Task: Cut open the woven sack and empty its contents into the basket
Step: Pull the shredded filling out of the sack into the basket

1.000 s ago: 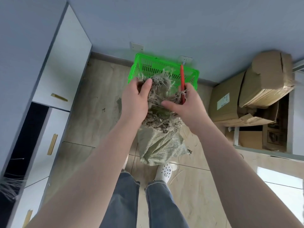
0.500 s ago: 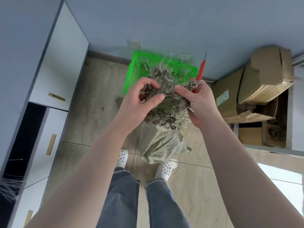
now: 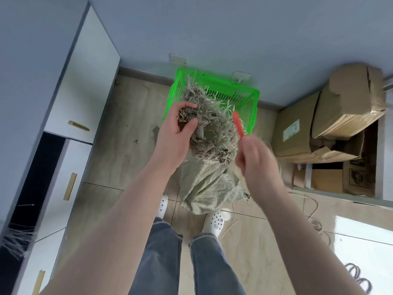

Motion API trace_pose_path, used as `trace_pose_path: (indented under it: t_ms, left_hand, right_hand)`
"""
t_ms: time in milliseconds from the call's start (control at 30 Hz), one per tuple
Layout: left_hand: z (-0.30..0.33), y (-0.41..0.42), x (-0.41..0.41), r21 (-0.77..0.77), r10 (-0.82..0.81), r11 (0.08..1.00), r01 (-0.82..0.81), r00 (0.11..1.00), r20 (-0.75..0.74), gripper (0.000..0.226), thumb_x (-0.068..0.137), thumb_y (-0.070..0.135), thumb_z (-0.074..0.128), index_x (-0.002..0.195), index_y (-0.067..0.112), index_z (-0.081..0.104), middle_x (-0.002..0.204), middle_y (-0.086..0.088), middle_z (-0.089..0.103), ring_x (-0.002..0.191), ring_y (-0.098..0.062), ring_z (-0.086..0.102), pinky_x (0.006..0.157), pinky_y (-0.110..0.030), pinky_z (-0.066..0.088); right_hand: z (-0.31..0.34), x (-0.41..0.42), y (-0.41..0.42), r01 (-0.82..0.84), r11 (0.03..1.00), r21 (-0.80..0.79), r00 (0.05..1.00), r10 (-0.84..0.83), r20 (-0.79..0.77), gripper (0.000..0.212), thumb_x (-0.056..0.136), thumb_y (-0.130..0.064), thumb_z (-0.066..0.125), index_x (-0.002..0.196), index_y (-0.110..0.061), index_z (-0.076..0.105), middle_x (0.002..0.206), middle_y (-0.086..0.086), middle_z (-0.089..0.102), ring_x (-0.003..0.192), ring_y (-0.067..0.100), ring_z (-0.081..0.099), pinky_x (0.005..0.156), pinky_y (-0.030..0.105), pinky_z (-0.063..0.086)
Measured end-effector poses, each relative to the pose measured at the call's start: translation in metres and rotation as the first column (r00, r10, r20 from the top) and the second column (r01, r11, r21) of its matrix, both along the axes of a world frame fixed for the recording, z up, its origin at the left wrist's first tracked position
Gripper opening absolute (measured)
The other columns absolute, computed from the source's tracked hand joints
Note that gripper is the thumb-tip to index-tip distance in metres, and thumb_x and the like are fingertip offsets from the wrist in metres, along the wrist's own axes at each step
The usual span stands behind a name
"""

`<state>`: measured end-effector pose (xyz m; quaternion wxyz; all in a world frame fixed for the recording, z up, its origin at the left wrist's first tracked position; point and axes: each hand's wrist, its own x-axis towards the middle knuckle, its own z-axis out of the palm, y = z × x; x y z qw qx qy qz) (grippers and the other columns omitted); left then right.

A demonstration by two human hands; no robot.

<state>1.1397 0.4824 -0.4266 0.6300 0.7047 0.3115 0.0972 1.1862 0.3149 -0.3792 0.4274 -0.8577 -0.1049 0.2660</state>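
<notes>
A grey-green woven sack (image 3: 209, 186) stands on the floor between my feet and a bright green plastic basket (image 3: 244, 93) by the wall. Its frayed, bunched top (image 3: 209, 124) sticks up in front of the basket. My left hand (image 3: 177, 129) grips the left side of that frayed top. My right hand (image 3: 252, 156) is just right of the sack top, blurred by motion, and holds a red-handled cutter (image 3: 238, 124) that points up and to the left. The sack's contents are hidden.
White cabinets with gold handles (image 3: 70, 186) line the left side. Stacked cardboard boxes (image 3: 331, 116) stand at the right against the wall. Loose string (image 3: 316, 222) lies on the tiled floor to the right. My feet in white clogs (image 3: 214, 222) stand behind the sack.
My right hand has come off the sack top and dropped to the right, swinging the red cutter down and leftward. My left hand keeps its grip on the frayed top.
</notes>
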Motion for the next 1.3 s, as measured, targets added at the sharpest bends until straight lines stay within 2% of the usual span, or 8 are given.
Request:
trace_pose_path:
  t_ms: [100,333,700,800,900,1067,1167,1300]
  left_hand:
    - [-0.001,0.000,-0.005,0.007,-0.006,1.000,0.006,1.000,0.013,0.025,0.093,0.023,0.052,0.112,0.039,0.054,0.065,0.000,0.045,0.055,-0.022,0.035,0.056,-0.029,0.038]
    - [0.001,-0.001,-0.009,-0.002,-0.005,1.000,0.005,1.000,0.010,0.024,0.094,0.023,0.051,0.115,0.036,0.052,0.062,-0.004,0.036,0.051,-0.015,0.030,0.048,-0.021,0.028]
    - [-0.005,-0.008,-0.013,-0.136,0.057,0.990,-0.044,0.994,0.092,0.030,0.087,0.024,0.057,0.116,0.033,0.055,0.096,-0.008,0.065,0.082,-0.023,0.058,0.083,-0.050,0.049]
    - [-0.005,-0.015,-0.011,-0.167,-0.015,0.985,0.037,0.992,0.127,0.032,0.094,0.016,0.053,0.125,0.025,0.054,0.113,-0.011,0.061,0.096,-0.017,0.055,0.091,-0.040,0.044]
    - [-0.007,-0.027,-0.009,-0.266,-0.087,0.958,0.103,0.994,0.071,0.019,0.100,0.022,0.046,0.113,0.026,0.059,0.102,0.003,0.068,0.093,-0.005,0.059,0.089,-0.025,0.046]
    - [-0.035,-0.016,-0.014,0.154,-0.132,0.974,0.169,0.965,-0.227,0.035,0.101,0.025,0.043,0.130,0.008,0.053,0.119,0.004,0.060,0.105,-0.007,0.057,0.083,-0.008,0.036]
    - [-0.053,-0.013,-0.049,0.159,-0.006,0.985,0.063,0.941,-0.338,0.026,0.101,0.024,0.043,0.117,0.010,0.059,0.098,0.005,0.063,0.070,0.005,0.051,0.063,-0.002,0.039]
    - [-0.035,-0.025,-0.046,-0.111,0.106,0.985,-0.133,0.970,-0.219,0.018,0.094,0.048,0.048,0.106,0.035,0.052,0.074,0.032,0.061,0.059,0.016,0.053,0.052,-0.008,0.037]
  right_hand:
    - [-0.001,-0.023,0.004,-0.043,0.997,0.071,0.977,0.057,-0.203,0.038,0.100,-0.038,0.034,0.069,-0.018,0.043,0.051,-0.011,0.039,0.046,0.009,0.030,0.050,0.029,0.026]
    - [-0.003,-0.023,0.018,0.220,0.971,0.091,0.771,-0.116,-0.627,0.035,0.102,-0.029,0.035,0.070,-0.018,0.042,0.045,-0.009,0.030,0.038,0.009,0.018,0.034,0.019,0.016]
    - [0.007,-0.016,0.041,0.437,0.852,0.288,0.626,-0.058,-0.778,0.035,0.104,-0.033,0.036,0.073,-0.017,0.044,0.052,-0.004,0.020,0.038,0.008,0.012,0.032,0.020,0.012]
    - [0.010,-0.014,0.042,0.461,0.823,0.331,0.603,-0.017,-0.797,0.038,0.105,-0.033,0.034,0.072,-0.016,0.043,0.051,-0.004,0.019,0.037,0.007,0.012,0.031,0.019,0.011]
    - [0.016,-0.010,0.042,0.464,0.816,0.345,0.607,-0.010,-0.794,0.039,0.105,-0.033,0.032,0.072,-0.016,0.042,0.050,-0.003,0.018,0.035,0.007,0.012,0.033,0.021,0.007]
    - [0.055,0.013,0.027,0.526,0.724,0.446,0.598,0.058,-0.799,0.042,0.105,-0.036,0.031,0.069,-0.019,0.044,0.047,-0.008,0.024,0.032,0.003,0.018,0.028,0.017,0.011]
    - [0.086,0.065,0.015,0.499,0.589,0.636,0.693,0.170,-0.701,0.040,0.101,-0.041,0.034,0.068,-0.023,0.048,0.044,-0.011,0.030,0.029,0.002,0.025,0.024,0.018,0.025]
    - [0.045,0.065,0.033,0.339,0.914,0.222,0.848,-0.195,-0.493,0.042,0.099,-0.049,0.043,0.069,-0.021,0.049,0.047,-0.007,0.039,0.036,0.008,0.031,0.033,0.021,0.030]
